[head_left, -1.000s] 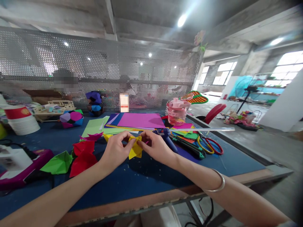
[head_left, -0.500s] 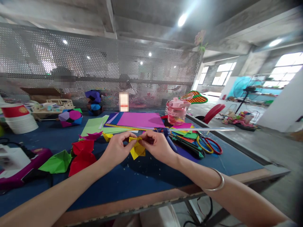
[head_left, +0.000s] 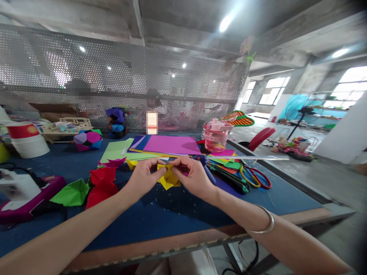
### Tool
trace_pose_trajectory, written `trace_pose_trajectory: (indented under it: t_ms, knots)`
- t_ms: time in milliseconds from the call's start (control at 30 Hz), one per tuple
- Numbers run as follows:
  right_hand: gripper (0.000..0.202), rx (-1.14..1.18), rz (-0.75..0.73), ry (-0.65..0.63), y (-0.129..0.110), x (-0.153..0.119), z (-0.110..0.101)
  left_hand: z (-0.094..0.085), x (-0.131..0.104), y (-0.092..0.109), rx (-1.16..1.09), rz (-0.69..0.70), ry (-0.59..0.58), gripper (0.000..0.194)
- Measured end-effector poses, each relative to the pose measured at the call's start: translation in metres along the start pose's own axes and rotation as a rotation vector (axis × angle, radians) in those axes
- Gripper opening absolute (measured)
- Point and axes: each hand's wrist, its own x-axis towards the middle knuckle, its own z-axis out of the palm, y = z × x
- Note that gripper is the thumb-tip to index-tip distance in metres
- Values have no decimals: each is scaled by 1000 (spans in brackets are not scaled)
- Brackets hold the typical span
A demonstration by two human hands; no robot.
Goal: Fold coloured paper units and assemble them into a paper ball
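Between my two hands, above the blue table mat, is a folded yellow paper piece [head_left: 169,180]. My left hand [head_left: 145,175] pinches its left upper edge with thumb and forefinger. The thumb and fingers of my right hand [head_left: 193,177] grip the upper right side. Just left of my left hand lies another yellow paper piece [head_left: 132,164], beside a magenta one [head_left: 113,162]. Red folded papers [head_left: 101,191] and a green folded paper [head_left: 71,193] rest farther left.
Behind my hands lie purple sheets [head_left: 172,145] and green sheets [head_left: 114,151]. At the right are a cutter [head_left: 229,177], scissors [head_left: 259,178], a glue gun [head_left: 208,172] and a pink jug [head_left: 215,137]. Stacked paper cups [head_left: 28,143] stand at the left.
The yellow piece has tilted a little between my fingers, its lower point now turned more to the right. The view has shifted slightly.
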Motion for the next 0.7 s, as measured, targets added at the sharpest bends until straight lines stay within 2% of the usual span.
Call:
trace_pose_trajectory:
  t_ms: [167,267,367,533,600,700]
  knots:
    - [12,-133,-234,-40,-5,-1,-7,0,-3,5,-119,-66,-23,27]
    - [13,-142,-278,-65,-7,-1,-10,-2,-2,5,-89,-50,-27,27]
    - [13,-8,-107,-85,-8,1,-9,-4,-1,4,60,25,17,22]
    - [32,458,407,-115,-4,8,-9,-6,-5,7,274,174,32,16]
    - [36,545,520,-145,-4,9,-11,-7,-7,9,316,217,24,14]
    - [41,589,588,-211,-3,10,-14,-7,-9,10,353,254,37,11]
